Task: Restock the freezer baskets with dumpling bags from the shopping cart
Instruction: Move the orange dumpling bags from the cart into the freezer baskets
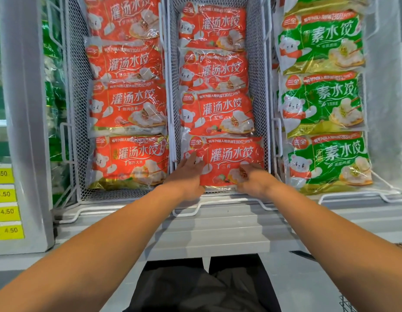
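Both my arms reach into the middle freezer basket (261, 91). The nearest red dumpling bag (227, 161) lies at the basket's front edge, overlapping the lower end of the red bag behind it. My left hand (187, 176) lies flat on the bag's left side, fingers straight and together, grip wide and pressing rather than clasping. My right hand (252, 179) is at the bag's lower right corner, fingers curled onto the wrapper; grip looks narrow and pinching the bag, though the fingertips blur a bit.

Three more red bags sit in a row behind it in the same basket, each overlapping the next, toward the back edge. The left basket (74, 131) holds four red bags (128, 109), stacked the same way front to back. The right basket (396, 194) holds green dumpling bags (321, 102), also overlapped, front one near the front rim.

Yellow price tags (6, 194) reading 4.50 run down the far left edge of the freezer frame. Dark trousers (202, 287) show below, against the freezer's front ledge.
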